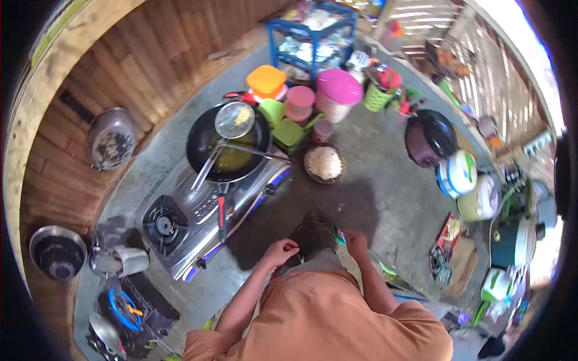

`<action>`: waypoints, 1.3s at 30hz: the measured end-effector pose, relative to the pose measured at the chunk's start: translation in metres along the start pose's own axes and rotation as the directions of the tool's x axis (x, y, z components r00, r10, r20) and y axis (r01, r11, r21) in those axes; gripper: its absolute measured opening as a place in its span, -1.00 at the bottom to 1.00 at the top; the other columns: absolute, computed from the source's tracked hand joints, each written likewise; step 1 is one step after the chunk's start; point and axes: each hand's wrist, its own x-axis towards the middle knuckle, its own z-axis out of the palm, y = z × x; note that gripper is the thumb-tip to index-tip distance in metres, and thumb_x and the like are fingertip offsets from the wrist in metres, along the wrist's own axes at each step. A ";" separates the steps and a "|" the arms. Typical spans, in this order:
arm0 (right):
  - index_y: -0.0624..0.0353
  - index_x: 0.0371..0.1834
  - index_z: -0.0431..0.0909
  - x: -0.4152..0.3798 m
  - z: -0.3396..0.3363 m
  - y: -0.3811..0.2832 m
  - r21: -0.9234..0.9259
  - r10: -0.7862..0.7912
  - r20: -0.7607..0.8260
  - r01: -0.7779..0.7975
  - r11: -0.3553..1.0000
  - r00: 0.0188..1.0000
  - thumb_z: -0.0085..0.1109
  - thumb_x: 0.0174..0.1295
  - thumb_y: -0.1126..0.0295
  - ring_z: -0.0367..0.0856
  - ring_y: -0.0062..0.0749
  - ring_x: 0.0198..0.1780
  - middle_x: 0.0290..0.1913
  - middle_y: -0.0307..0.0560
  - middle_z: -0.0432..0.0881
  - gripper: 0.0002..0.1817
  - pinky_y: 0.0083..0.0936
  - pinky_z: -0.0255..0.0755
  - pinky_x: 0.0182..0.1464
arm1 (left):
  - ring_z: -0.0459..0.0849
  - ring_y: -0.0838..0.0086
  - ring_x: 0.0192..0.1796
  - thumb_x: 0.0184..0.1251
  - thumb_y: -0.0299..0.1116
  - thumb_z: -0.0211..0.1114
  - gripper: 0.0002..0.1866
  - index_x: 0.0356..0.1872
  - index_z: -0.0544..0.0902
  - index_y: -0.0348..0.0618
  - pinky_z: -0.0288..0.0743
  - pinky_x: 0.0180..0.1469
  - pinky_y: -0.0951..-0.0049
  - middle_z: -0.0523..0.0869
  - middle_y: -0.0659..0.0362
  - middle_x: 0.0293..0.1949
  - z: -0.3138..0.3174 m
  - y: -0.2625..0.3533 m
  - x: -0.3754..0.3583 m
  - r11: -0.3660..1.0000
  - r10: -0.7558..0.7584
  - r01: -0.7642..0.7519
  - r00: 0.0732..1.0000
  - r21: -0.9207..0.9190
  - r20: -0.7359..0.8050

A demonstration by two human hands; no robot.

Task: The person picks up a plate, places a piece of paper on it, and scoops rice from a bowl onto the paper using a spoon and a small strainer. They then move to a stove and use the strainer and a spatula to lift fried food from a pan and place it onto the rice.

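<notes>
My left hand (280, 253) is in front of my body with its fingers loosely bent, and nothing shows in it. My right hand (356, 242) is closed at the front right of my body, beside a small green-edged thing (340, 235) too blurred to name. Ahead on the left, a black wok (256, 135) with yellowish oil sits on a gas stove (201, 204). A wire strainer (227, 127) with a few yellow bits lies over the wok's rim. Beyond my hands stands a bowl of white shredded or grated food (326, 163).
Plastic tubs, including a pink-lidded container (339, 88), stand behind the bowl below a blue rack (313, 36). A rice cooker (430, 137) and jugs line the right side. A wooden board (463, 265) lies at right. Pots (112, 138) hang on the left wall.
</notes>
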 end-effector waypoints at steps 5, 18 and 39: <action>0.11 -0.07 0.72 -0.073 0.027 0.100 -0.063 0.180 0.076 -0.175 0.983 0.981 0.26 0.15 0.35 0.73 -0.18 -0.41 -0.36 0.12 0.74 -0.72 -0.29 0.62 -0.24 | 0.73 0.41 -0.27 0.23 -0.24 0.41 -0.71 -0.09 0.70 -0.13 0.58 -0.21 0.42 0.77 0.10 -0.28 0.027 -0.075 0.021 0.939 -0.180 0.169 0.984 0.299 0.011; 0.12 0.04 0.69 -0.372 0.038 0.248 0.312 0.632 0.052 -0.614 0.725 0.773 0.24 0.16 0.32 0.74 -0.32 -0.44 -0.39 0.02 0.75 -0.64 -0.36 0.63 -0.32 | 0.70 0.45 -0.44 0.26 -0.33 0.30 -0.79 -0.12 0.66 -0.13 0.55 -0.44 0.43 0.74 0.17 -0.35 0.081 -0.152 -0.062 0.840 -0.450 0.444 0.891 0.312 -0.057; 0.13 -0.14 0.73 -0.755 0.286 0.065 0.484 0.897 0.422 -0.869 -0.104 0.128 0.09 0.21 0.30 0.74 -0.29 -0.34 -0.13 -0.06 0.75 -0.72 -0.31 0.61 -0.28 | 0.60 0.55 -0.55 0.31 -0.31 0.28 -0.84 -0.20 0.67 -0.14 0.47 -0.54 0.50 0.67 0.25 -0.48 0.242 -0.141 -0.127 0.669 -0.464 -0.180 0.657 0.721 0.594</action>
